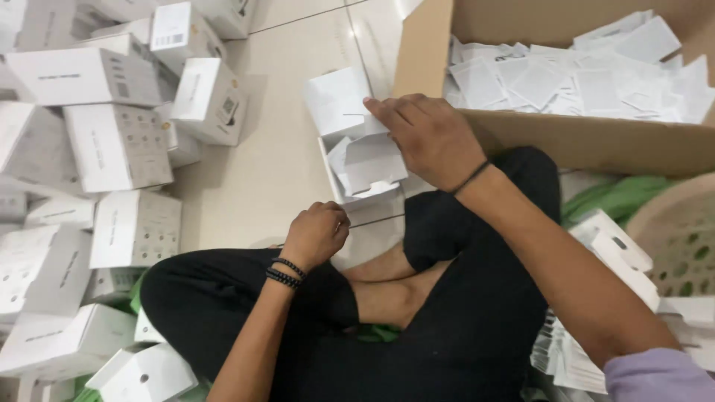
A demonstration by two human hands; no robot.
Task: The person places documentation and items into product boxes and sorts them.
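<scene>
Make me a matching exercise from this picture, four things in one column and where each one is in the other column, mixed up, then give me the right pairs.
Things
1. open white box
2. cardboard carton
3. pile of closed white boxes
4. beige basket

Places
A. far left, heaped on the floor
B. right edge, beside the right arm
C. under the right hand, on the tiled floor
D. top right, full of flat white packets

The left hand is closed in a fist near the knee.

Pairs: 1-C, 2-D, 3-A, 4-B

A single head-worn camera looks steeply down from close above the seated person's crossed legs (417, 313), facing the tiled floor (275, 164) and, just beyond the legs, the cardboard carton (581, 141).
</scene>
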